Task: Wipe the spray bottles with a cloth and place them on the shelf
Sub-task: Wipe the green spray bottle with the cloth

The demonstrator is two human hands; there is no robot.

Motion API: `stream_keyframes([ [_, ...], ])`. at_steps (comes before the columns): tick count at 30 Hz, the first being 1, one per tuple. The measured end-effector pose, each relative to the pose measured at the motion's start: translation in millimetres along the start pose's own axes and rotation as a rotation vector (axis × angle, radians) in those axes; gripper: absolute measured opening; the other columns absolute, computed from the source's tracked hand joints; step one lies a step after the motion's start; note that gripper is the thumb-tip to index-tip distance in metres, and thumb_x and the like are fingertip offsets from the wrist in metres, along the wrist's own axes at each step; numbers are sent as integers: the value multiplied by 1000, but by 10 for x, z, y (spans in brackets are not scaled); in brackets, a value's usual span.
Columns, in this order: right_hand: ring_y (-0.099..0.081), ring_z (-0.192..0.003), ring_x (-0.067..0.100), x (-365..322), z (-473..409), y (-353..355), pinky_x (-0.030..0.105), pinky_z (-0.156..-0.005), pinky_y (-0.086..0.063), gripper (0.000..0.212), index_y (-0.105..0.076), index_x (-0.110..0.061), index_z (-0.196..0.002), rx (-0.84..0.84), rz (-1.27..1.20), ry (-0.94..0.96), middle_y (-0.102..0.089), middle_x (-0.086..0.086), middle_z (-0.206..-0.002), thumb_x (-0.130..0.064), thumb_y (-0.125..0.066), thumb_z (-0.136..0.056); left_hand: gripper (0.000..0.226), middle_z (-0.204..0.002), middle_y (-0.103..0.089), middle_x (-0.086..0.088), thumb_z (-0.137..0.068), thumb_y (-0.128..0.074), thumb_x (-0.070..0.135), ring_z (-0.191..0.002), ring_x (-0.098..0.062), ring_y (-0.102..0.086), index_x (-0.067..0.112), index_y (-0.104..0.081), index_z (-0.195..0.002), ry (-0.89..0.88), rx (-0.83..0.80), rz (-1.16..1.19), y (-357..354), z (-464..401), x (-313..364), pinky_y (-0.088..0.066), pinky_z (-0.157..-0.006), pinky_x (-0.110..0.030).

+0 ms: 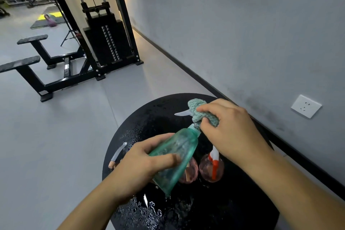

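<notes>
Left hand (141,162) grips the green spray bottle (175,157) tilted over the wet black bench (242,201), right hand (229,130) pinches the teal cloth (200,112) round its nozzle; 2 pink bottles (211,170) just behind.

green bottle (175,157), cloth (200,113), two hands

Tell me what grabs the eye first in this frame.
Dead centre, the left hand grips a tilted green spray bottle over a wet round black table, while the right hand presses a teal cloth round its nozzle. Two pinkish bottles stand on the table beneath. A black weight-stack machine looms at upper left.
</notes>
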State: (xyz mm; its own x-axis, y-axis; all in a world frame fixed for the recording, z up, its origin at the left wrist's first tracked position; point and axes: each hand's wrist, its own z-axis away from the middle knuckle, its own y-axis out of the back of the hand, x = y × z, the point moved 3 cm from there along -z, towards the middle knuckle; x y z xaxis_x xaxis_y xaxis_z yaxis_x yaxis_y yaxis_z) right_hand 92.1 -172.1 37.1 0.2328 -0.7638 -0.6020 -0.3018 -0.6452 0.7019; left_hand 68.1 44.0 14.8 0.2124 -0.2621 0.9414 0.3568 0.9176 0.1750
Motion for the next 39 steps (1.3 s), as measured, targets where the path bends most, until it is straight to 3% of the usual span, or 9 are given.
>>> stream_keyframes([
  [4,-58,-100,-3,22,1,33,-3,-87,-38,32,-76,-20,-118,74,-52,6,-66,-13,-115,-6,-64,-93,43,-104,-83,-1,-87,-82,4,-88,-17,-80,38,-80,-113,3,-49,-31,-22,18,16,-57,-71,-17],
  [10,-60,-98,-1,48,7,-3,0,-86,-42,31,-76,-24,-116,4,-45,-33,-66,-16,-111,-10,-64,-91,46,-104,-83,1,-75,-84,17,-91,-19,-80,47,-79,-109,-23,-53,-44,-23,-1,8,-58,-74,-18],
  [13,-61,-105,1,-78,50,-100,16,-98,-48,32,-75,-23,-118,-46,-53,50,-67,-14,-115,-9,-63,-92,43,-104,-83,-1,-85,-84,4,-90,-13,-78,37,-80,-111,-15,-43,-101,-55,-12,-29,-58,-78,-18],
  [16,-62,-103,2,-124,85,-138,28,-95,-53,30,-75,-27,-113,-77,-69,83,-66,-17,-112,-10,-63,-91,46,-108,-82,0,-86,-84,5,-99,-17,-79,35,-77,-120,-4,-49,-137,-65,-22,-65,-61,-88,-24],
  [20,-61,-106,1,-42,45,-75,15,-95,-47,31,-74,-24,-119,-10,-86,24,-65,-18,-115,-11,-62,-94,51,-103,-82,11,-82,-86,5,-91,-5,-78,30,-72,-125,-6,27,-110,-29,-21,-52,-54,-73,-10],
  [25,-53,-110,-8,-132,113,-170,-4,-94,-33,32,-75,-25,-120,-82,-107,59,-64,-19,-118,-11,-64,-94,55,-102,-82,14,-83,-85,6,-90,-4,-78,30,-69,-130,12,34,-143,-47,-14,-59,-53,-72,-9],
  [29,-57,-108,-4,-62,64,-109,-3,-93,-37,32,-74,-22,-123,-23,-92,36,-65,-18,-117,-10,-63,-95,54,-101,-82,13,-83,-86,8,-88,-4,-78,32,-71,-128,4,58,-154,4,-15,-49,-53,-72,-9],
  [34,-56,-109,-6,-96,97,-141,-5,-92,-34,32,-76,-24,-118,-83,-117,57,-62,-24,-111,-8,-65,-93,52,-102,-82,12,-83,-85,8,-84,-5,-78,32,-71,-128,25,46,-175,-22,-12,-73,-54,-72,-12],
  [39,-58,-108,-5,-62,77,-104,-2,-92,-37,32,-75,-23,-121,-33,-100,42,-64,-20,-116,-9,-63,-95,53,-99,-82,16,-82,-87,13,-87,-2,-78,34,-70,-127,1,75,-216,13,5,-32,-52,-71,-7],
])
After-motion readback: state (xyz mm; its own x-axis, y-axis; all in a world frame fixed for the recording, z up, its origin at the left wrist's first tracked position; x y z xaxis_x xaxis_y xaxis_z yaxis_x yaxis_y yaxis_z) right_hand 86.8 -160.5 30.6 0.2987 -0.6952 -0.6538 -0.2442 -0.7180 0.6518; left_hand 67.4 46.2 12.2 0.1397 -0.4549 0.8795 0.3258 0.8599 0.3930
